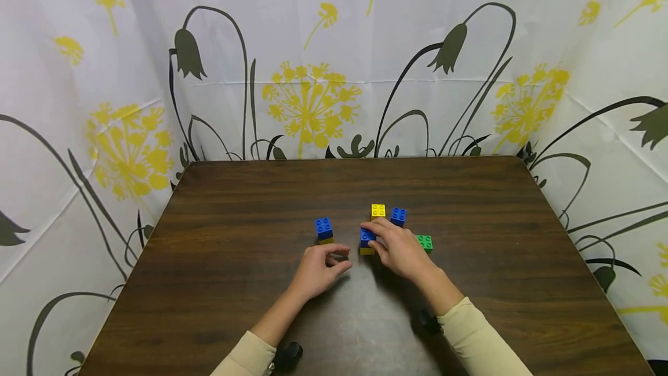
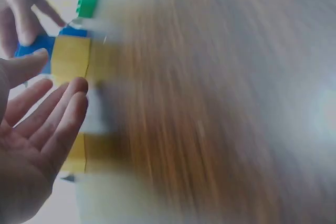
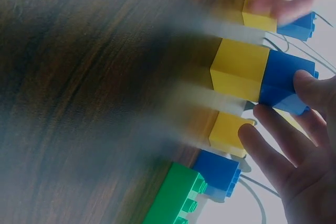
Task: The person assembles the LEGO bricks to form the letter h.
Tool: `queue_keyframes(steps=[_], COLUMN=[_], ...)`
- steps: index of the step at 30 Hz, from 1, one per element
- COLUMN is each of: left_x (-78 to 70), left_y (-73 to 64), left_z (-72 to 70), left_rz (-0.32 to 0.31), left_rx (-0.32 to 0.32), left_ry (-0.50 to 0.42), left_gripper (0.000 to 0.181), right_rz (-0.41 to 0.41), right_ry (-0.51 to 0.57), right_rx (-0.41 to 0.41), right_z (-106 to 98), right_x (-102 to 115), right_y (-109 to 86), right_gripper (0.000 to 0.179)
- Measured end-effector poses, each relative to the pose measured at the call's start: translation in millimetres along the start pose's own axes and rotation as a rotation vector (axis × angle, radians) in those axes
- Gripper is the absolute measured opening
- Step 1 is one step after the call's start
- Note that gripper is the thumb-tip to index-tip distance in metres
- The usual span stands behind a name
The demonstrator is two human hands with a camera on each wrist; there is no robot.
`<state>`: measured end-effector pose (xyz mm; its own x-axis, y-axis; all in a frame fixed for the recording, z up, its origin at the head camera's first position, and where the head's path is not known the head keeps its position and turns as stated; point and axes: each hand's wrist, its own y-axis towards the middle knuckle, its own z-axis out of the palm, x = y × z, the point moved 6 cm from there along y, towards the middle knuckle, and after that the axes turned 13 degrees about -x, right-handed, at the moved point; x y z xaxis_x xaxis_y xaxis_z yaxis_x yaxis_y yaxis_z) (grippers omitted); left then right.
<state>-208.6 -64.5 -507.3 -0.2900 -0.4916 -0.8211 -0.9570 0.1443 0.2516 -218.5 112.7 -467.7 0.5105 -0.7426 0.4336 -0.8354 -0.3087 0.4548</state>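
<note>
My right hand (image 1: 402,248) pinches a blue brick (image 1: 367,237) between thumb and fingers. This blue brick sits on top of a yellow brick (image 3: 239,67), which stands on the table. To the left, my left hand (image 1: 316,270) holds nothing; its fingers are loosely bent and apart from the gripped stack. Just beyond the left hand stands a second stack, a blue brick (image 1: 323,227) over a yellow brick (image 1: 326,241). In the left wrist view, the left palm and spread fingers show in front of the yellow bricks.
Behind the right hand are a single yellow brick (image 1: 378,210) and a blue brick (image 1: 399,216). A longer green brick (image 1: 425,242) lies to its right, partly covered by the hand. The brown wooden table (image 1: 209,283) ends at a patterned curtain (image 1: 313,33).
</note>
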Motion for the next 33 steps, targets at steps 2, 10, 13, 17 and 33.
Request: queue_keyframes(steps=[2,10,13,17,33], left_x=[5.3,28.0,35.0,37.2,36.1], left_y=[-0.8,8.7,16.9,27.0,38.7], left_z=[-11.8,-51.1,-52.0,-46.0,-30.4], left_rz=[-0.02,-0.076,-0.086,-0.07,-0.136], left_rx=[-0.065,-0.343,-0.317,-0.222,-0.135], left_ry=[0.066,0.269,0.241,0.156,0.028], left_gripper=[0.009,0.039,0.056,0.072,0.041], right_rz=[0.006,0.012,-0.002,-0.009,0.0], right_ry=[-0.003,-0.002,-0.003,-0.002,0.014], right_rx=[0.005,0.009,0.002,0.003,0.002], right_z=[0,0,0,1,2], right_x=[-1,-2,-2,-1,-3], right_y=[0.0,0.2,0.3,0.4,0.2], right_gripper=[0.039,0.041,0.041,0.041,0.041])
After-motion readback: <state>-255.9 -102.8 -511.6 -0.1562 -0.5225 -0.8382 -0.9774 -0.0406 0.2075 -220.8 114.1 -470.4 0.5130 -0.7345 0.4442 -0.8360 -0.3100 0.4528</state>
